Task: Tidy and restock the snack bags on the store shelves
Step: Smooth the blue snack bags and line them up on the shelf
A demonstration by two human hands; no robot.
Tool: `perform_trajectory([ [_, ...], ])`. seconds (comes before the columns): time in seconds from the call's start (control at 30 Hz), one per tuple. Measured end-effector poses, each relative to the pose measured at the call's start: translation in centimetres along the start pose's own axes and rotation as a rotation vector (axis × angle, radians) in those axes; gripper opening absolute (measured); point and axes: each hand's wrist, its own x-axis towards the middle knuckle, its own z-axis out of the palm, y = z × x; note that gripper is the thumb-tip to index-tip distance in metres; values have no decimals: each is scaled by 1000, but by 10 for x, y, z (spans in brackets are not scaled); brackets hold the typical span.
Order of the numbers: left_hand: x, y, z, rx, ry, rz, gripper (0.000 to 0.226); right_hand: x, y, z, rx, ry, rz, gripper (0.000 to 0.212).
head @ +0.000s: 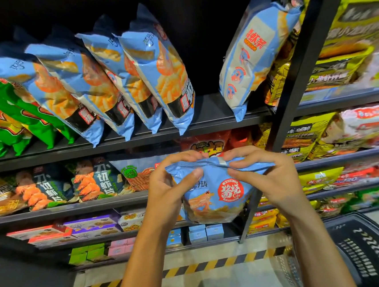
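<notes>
I hold a light-blue shrimp snack bag (214, 194) with a red round label in front of the shelves. My left hand (167, 187) grips its upper left edge, and my right hand (263, 175) pinches its top right seam. On the top shelf (205, 123), several matching blue shrimp bags (108, 81) lean in a row to the left. Another blue bag (251, 54) leans at the right end. A dark gap separates it from the row.
Green snack bags (1, 119) stand at the top shelf's far left. A black upright post (303, 63) divides this bay from the yellow bags (347, 35) on the right. Lower shelves hold dark shrimp-chip bags (49, 187) and boxes. A black basket (370, 253) sits at the lower right.
</notes>
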Motion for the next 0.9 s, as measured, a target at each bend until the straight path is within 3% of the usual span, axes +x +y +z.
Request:
perform_trajectory([
  [0.33, 2, -2, -4, -123, 35, -12, 13, 0, -1, 1, -4, 138, 95, 37],
  [0.5, 0, -4, 0, -97, 36, -30, 21, -4, -5, 6, -86, 226, 54, 38],
  [0.57, 0, -3, 2, -128, 69, -39, 24, -5, -3, 5, -26, 157, 49, 39],
  [0.7, 4, 5, 10, -184, 253, -93, 24, -9, 14, -2, 91, -126, 243, 93],
  [0.8, 7, 9, 16, -136, 273, -69, 36, -18, 24, 2, -24, -95, 315, 77],
  [0.9, 10, 6, 12, -52, 148, -2, 82, -23, 24, 9, 14, 137, 262, 51],
])
